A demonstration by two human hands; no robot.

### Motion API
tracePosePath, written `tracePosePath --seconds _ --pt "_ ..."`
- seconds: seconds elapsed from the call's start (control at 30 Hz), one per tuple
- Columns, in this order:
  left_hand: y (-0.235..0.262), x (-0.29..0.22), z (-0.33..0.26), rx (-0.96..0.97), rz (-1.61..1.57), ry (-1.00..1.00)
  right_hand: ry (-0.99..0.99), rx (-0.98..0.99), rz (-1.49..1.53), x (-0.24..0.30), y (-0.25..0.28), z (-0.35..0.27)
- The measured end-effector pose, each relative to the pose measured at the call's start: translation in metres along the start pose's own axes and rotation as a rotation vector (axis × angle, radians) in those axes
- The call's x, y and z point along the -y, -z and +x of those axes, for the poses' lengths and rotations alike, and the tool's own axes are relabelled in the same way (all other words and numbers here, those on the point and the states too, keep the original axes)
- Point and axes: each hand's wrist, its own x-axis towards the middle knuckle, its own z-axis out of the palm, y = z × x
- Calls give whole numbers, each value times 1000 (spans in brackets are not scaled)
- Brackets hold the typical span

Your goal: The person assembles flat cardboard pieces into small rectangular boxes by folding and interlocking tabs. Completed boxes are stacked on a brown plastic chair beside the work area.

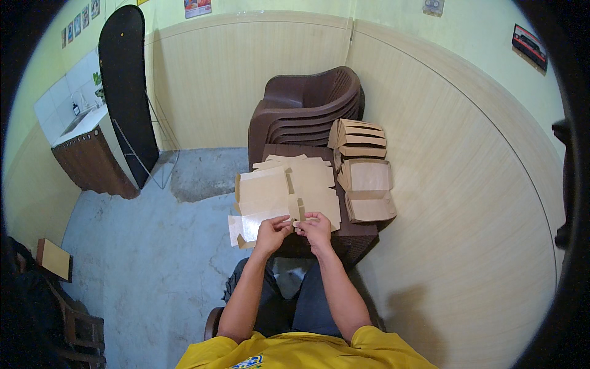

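A partly folded brown cardboard box [263, 192] lies in front of me, some side flaps raised and its near-left panel shiny with light. My left hand [272, 235] pinches its near right corner, thumb and fingers pressed together. Close beside it, my right hand [316, 230] is closed on the same corner, where small flaps stand up. The fingertips almost meet, so the exact fold between them is hidden. Under and to the right of this box, flat cardboard blanks [316, 190] are stacked on a dark brown woven-pattern table [361, 238].
Along the table's right side sit an open folded box [369, 175] and several nested boxes [362, 138]. Stacked brown plastic chairs [301, 117] stand behind, near the panelled wall [442, 154]. A black ironing board [123, 92] leans upright by a curtained sink [86, 123] at left.
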Motion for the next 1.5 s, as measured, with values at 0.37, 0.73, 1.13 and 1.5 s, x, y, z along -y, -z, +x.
tracePosePath --seconds 0.37,0.73,1.13,1.5 --pt "7 0 -3 123 -217 -2 63 -2 -47 -12 0 6" --pt "-2 -3 5 -1 -129 43 82 72 -55 -8 7 4" --pt "-9 5 16 -143 -14 57 29 98 -110 -13 4 8" --pt "-9 8 18 -227 360 -100 356 77 -534 -18 -1 9"
